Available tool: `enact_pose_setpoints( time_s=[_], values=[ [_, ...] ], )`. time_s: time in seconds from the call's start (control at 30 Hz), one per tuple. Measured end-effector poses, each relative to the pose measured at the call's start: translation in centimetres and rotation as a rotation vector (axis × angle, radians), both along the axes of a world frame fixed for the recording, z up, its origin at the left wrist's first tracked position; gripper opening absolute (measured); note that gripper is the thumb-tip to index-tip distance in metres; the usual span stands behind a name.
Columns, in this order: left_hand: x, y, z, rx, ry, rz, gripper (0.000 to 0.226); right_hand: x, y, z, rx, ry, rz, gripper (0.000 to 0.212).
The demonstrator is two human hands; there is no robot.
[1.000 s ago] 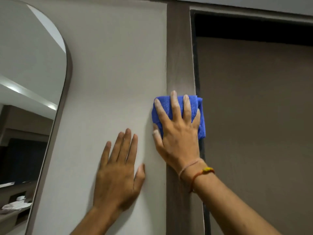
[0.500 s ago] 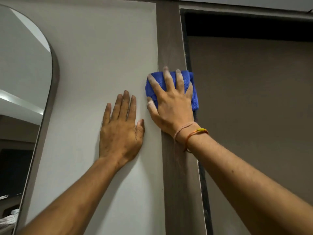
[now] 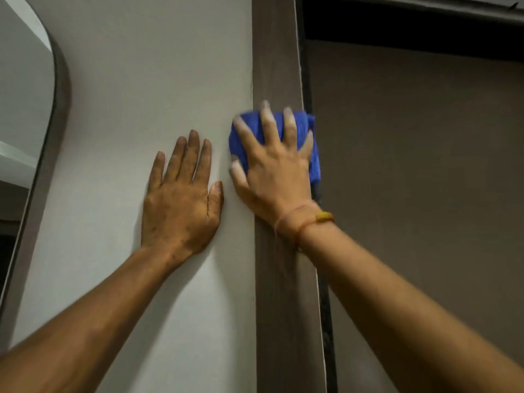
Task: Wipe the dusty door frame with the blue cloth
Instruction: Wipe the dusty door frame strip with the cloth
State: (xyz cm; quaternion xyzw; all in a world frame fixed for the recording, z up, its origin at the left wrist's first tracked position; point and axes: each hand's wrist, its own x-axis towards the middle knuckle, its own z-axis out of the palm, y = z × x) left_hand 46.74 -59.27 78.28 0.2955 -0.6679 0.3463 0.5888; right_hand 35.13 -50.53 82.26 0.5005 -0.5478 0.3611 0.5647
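Now, against the view half a second back, the left hand (image 3: pixel 181 199) lies as before, flat with fingers spread on the pale wall (image 3: pixel 158 80), mirror (image 3: pixel 59 114) well off to its left, while the right hand (image 3: pixel 273 171), fingers splayed and blurred, presses the blue cloth (image 3: pixel 310 143) onto the brown door frame (image 3: pixel 276 52) slightly higher on the post than it was; I judge an upward stroke, task mid-course. Above the right hand the post runs clear toward the top rail (image 3: pixel 411 8); the cloth overhangs the dark gap (image 3: pixel 326 321) on its right edge, door (image 3: pixel 425 194) beyond.
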Motion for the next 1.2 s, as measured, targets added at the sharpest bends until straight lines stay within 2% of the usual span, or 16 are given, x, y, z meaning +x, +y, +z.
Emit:
enact_pose_setpoints(
  time_s=[0.07, 0.13, 0.23, 0.37, 0.43, 0.53, 0.67, 0.77, 0.87, 0.93, 1.03, 1.1, 1.2],
  values=[
    [0.0, 0.0, 0.1, -0.002, 0.002, 0.004, 0.065, 0.3, -0.1, 2.1, 0.005, -0.025, -0.018, 0.065],
    [0.0, 0.0, 0.1, -0.001, -0.001, 0.008, 0.065, 0.3, -0.3, 1.0, -0.015, -0.014, -0.013, 0.064],
    [0.0, -0.1, 0.0, 0.003, -0.008, 0.007, 0.065, 0.3, -0.4, -5.7, -0.068, -0.024, 0.04, 0.066],
    [0.2, 0.0, -0.1, 0.001, 0.002, -0.006, 0.065, 0.4, 0.7, -14.2, 0.049, -0.023, 0.032, 0.072],
    [0.2, 0.0, -0.1, 0.003, 0.0, -0.003, 0.065, -0.2, 0.8, -13.4, 0.088, 0.002, 0.023, 0.072],
    [0.3, 0.0, -0.2, 0.022, -0.01, 0.006, 0.065, -0.1, 0.9, -7.6, 0.037, 0.025, 0.024, 0.066],
    [0.1, 0.1, -0.1, 0.03, -0.012, 0.011, 0.064, 0.4, 0.4, -1.4, 0.039, -0.037, 0.0, 0.067],
    [0.2, -0.2, -0.5, 0.035, -0.008, 0.011, 0.063, 0.3, -0.3, -3.4, -0.031, -0.029, 0.002, 0.07],
    [0.6, 0.1, -1.0, 0.071, -0.021, -0.008, 0.064, 0.3, -0.3, -8.7, -0.035, -0.039, 0.003, 0.074],
    [0.8, 1.0, -1.9, 0.148, -0.022, -0.079, 0.065, 0.4, 0.3, -12.8, 0.022, -0.059, 0.026, 0.077],
    [0.3, 4.4, -5.6, 0.348, 0.035, -0.352, 0.066, 0.7, 2.2, -18.7, 0.159, -0.108, 0.117, 0.075],
    [-0.3, 8.1, -9.8, 0.457, 0.122, -0.517, 0.063, 0.3, 3.8, -21.5, 0.227, -0.169, 0.257, 0.075],
    [-1.3, 13.3, -16.2, 0.651, 0.242, -0.695, 0.048, -0.6, 6.1, -23.5, 0.183, -0.331, 0.57, 0.068]
  ],
)
